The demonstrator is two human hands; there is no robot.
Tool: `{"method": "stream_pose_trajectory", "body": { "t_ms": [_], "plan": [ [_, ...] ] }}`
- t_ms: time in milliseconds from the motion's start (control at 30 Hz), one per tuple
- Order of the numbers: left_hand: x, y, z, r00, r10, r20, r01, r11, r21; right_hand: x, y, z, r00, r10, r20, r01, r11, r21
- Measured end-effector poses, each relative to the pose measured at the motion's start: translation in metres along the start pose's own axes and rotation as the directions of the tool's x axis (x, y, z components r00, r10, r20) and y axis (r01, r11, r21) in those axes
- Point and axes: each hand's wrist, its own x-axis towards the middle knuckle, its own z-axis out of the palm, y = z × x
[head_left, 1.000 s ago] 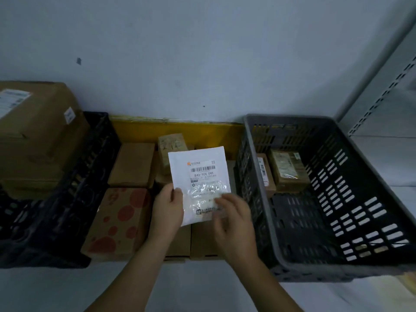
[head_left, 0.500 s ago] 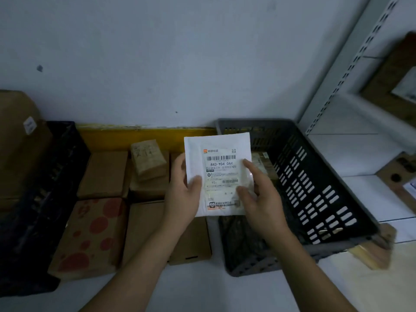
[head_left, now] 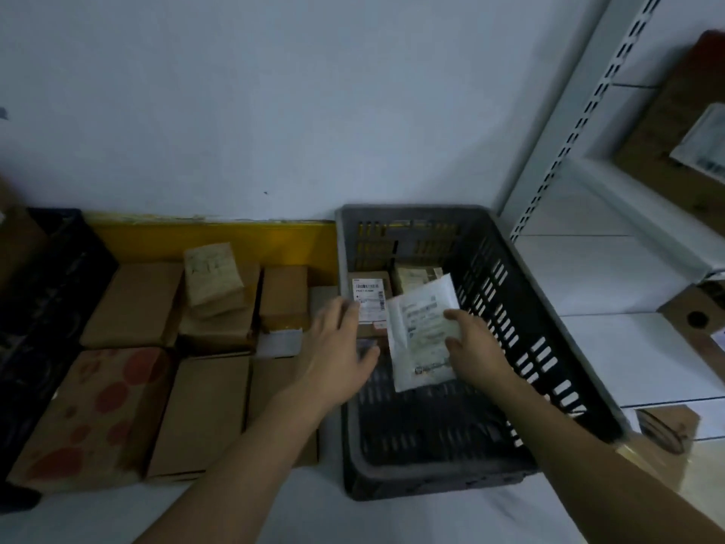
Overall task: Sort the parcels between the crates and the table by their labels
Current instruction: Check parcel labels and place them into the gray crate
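The grey crate [head_left: 510, 292] lies under and beyond both hands, set beside the cartons so that sorted parcels can be dropped straight in; two labelled boxes [head_left: 370, 296] are already lodged at its far end, just past the fingertips. The cartons [head_left: 204, 406] are laid flat in rows on the table [head_left: 294, 516], to the left of the left hand, presumably awaiting sorting or already assigned there. A black crate [head_left: 43, 308] is seen further left, well apart from the hands.

The white pouch [head_left: 419, 327] is held over the crate's interior, label up and tilted, judged to be on its way down into the crate. It is pinched at its right edge by the right hand [head_left: 476, 347], thumb on top. The left hand [head_left: 337, 347] is spread open beside the pouch, over the crate's near-left wall; nothing is gripped by it, and whether the crate is touched cannot be told.
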Motion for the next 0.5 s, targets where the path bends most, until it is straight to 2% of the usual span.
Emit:
{"method": "stream_pose_trajectory", "body": {
  "t_ms": [133,233,333,400,500],
  "plan": [
    [0.009,0.01,0.014,0.995,-0.099,-0.029,0.101,0.993,0.054,0.022,0.009,0.038,0.971,-0.004,0.238,0.019,0.998,-0.061],
    [0.007,0.013,0.018,0.989,-0.134,-0.057,0.14,0.983,0.115,0.028,0.012,0.064,0.911,-0.02,0.412,0.062,0.994,-0.088],
    [0.005,0.017,0.017,0.986,-0.15,-0.07,0.161,0.968,0.192,0.028,0.013,0.084,0.846,0.023,0.533,0.086,0.98,-0.179],
    [0.004,0.019,0.017,0.984,-0.164,-0.071,0.176,0.96,0.215,0.026,0.016,0.096,0.779,0.033,0.626,0.08,0.985,-0.151],
    [0.001,0.021,0.017,0.978,-0.192,-0.079,0.205,0.956,0.211,0.026,0.023,0.106,0.627,-0.011,0.779,0.097,0.993,-0.063]
  ]
}}
